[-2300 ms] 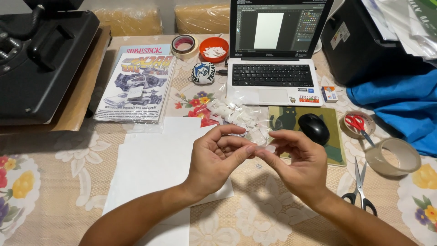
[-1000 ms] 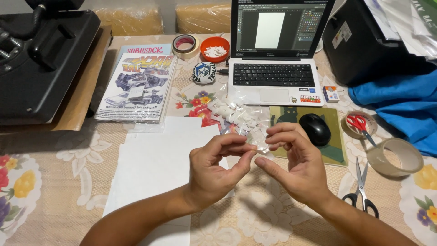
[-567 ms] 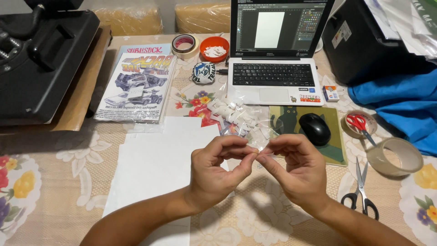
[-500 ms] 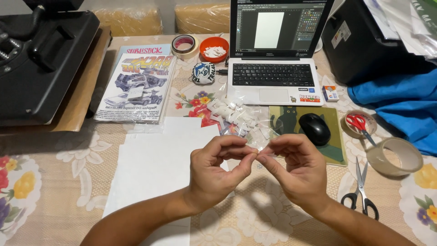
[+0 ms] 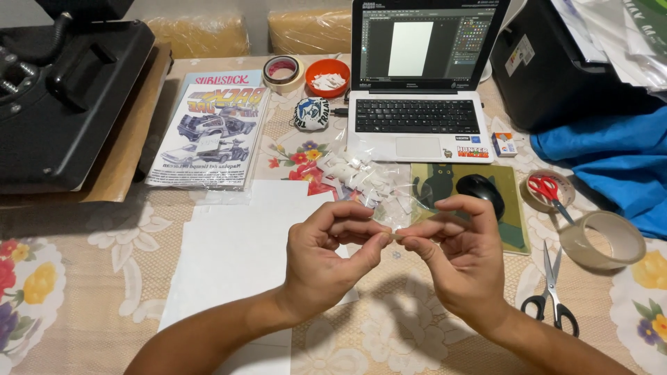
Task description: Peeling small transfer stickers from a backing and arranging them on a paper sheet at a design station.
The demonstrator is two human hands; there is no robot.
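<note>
Nearest, just in front of the mouse pad [image 5: 511, 229], the left hand [image 5: 326, 260] and right hand [image 5: 458, 264] meet fingertip to fingertip, both pinched nearly closed on a tiny pale piece [image 5: 394, 236], too small to identify. It looks very light and easily dropped, so a fingertip pinch suits it. Beyond the pad's left corner on the bench [image 5: 104, 229] lies a clear bag of white pieces [image 5: 365, 180], then the laptop [image 5: 417, 104].

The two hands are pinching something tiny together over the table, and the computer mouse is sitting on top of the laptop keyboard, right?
Not quite. The left hand and right hand do pinch a tiny piece between them, but the head view shows the mouse on the green mouse pad, in front of the laptop.
</note>
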